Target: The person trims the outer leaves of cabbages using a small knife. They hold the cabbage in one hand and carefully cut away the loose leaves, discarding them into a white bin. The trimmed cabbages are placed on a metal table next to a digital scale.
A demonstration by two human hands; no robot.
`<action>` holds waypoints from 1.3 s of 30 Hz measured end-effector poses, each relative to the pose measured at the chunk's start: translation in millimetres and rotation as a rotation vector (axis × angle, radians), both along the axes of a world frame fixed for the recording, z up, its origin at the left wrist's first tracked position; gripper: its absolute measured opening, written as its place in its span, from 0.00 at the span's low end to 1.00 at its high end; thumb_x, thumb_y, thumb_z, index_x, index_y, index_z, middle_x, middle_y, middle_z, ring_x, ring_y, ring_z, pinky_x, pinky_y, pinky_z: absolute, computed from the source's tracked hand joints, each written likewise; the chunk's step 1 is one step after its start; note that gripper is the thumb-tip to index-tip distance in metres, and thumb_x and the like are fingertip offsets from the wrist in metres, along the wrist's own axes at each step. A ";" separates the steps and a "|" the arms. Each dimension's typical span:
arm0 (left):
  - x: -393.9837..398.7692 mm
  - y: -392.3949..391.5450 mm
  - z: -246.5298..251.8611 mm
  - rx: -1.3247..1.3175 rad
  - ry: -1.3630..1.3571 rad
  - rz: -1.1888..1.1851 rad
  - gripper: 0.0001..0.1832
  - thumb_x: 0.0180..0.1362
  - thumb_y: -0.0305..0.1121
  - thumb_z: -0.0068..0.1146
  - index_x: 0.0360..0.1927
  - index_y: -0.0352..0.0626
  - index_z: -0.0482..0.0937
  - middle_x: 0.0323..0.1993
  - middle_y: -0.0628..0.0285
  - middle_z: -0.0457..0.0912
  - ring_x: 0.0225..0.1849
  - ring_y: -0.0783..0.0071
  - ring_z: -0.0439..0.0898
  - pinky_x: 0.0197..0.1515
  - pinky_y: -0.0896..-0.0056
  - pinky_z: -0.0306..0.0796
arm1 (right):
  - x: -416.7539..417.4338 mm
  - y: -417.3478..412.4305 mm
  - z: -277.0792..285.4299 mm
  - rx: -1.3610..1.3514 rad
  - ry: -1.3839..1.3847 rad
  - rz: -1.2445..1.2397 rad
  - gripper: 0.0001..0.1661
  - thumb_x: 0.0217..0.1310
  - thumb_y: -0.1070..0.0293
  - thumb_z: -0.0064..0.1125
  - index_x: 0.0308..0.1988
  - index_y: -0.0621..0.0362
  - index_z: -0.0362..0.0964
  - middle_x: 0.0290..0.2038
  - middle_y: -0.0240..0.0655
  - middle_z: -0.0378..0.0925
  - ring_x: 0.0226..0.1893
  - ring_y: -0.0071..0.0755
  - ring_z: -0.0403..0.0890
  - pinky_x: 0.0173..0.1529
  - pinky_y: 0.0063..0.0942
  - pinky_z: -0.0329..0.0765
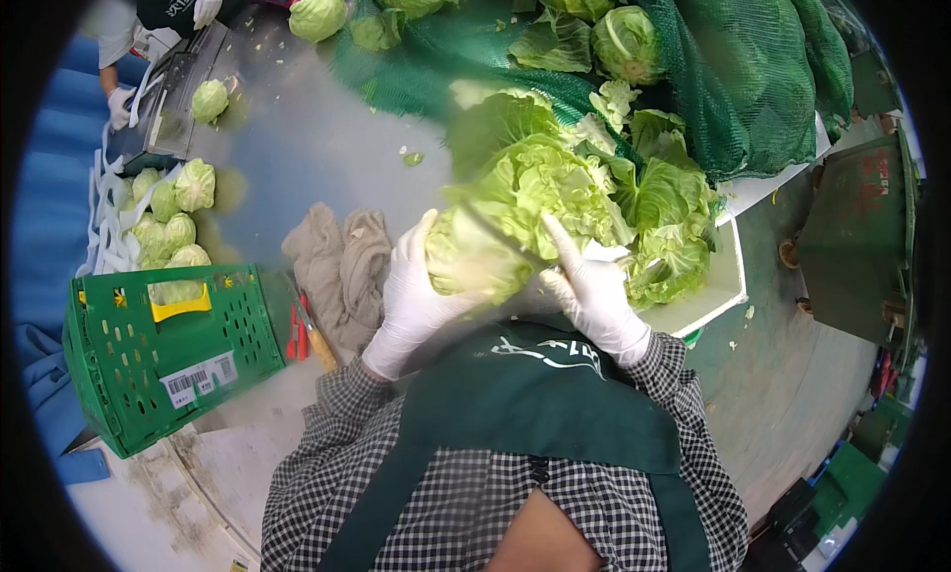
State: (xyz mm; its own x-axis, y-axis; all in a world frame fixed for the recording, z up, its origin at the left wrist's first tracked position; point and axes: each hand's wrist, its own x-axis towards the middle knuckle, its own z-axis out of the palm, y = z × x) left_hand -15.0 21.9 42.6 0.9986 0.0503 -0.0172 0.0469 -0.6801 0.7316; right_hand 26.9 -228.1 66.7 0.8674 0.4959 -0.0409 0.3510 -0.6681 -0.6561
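Observation:
My left hand [420, 301], in a white glove, holds a pale green cabbage head [475, 256] from its left side. My right hand [594, 293], also gloved, grips a knife; its blurred blade [501, 234] lies over the upper right of the cabbage, and the handle is hidden in the fingers. Loose cabbage leaves [557, 178] are heaped just beyond and to the right of my hands. More leaves [669, 264] lie over a white bin [732, 267] by my right hand. A green mesh sack [743, 89] full of cabbages stands at the upper right.
A green crate [223, 342] at left adjoins several trimmed cabbages [178, 230]. Grey-brown cloths [342, 264], a wooden-handled knife [319, 345] and a red-handled tool [297, 334] lie left of me. Another person's gloved hand [119, 108] is at upper left. A green wheeled bin [854, 238] stands at right.

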 end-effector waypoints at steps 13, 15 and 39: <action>9.2 -16.7 11.1 0.166 -0.070 -0.048 0.58 0.30 0.59 0.77 0.64 0.38 0.63 0.57 0.52 0.68 0.58 0.53 0.67 0.61 0.55 0.64 | -0.5 10.3 -12.6 -0.113 -0.247 0.125 0.42 0.60 0.56 0.61 0.70 0.50 0.53 0.25 0.35 0.79 0.18 0.35 0.78 0.26 0.32 0.74; 11.0 -16.8 13.4 0.149 -0.050 -0.057 0.58 0.30 0.59 0.77 0.63 0.37 0.64 0.57 0.52 0.68 0.58 0.53 0.67 0.61 0.55 0.64 | -0.4 13.8 -8.5 -0.151 -0.240 0.104 0.42 0.60 0.56 0.61 0.70 0.50 0.54 0.27 0.35 0.79 0.19 0.34 0.78 0.26 0.31 0.74; 7.4 -18.8 8.3 0.163 -0.082 -0.006 0.57 0.31 0.57 0.78 0.62 0.38 0.63 0.54 0.50 0.69 0.56 0.53 0.69 0.59 0.56 0.66 | -15.5 5.1 -17.0 -0.089 -0.261 0.052 0.42 0.59 0.58 0.61 0.70 0.52 0.54 0.24 0.35 0.75 0.23 0.38 0.78 0.31 0.33 0.73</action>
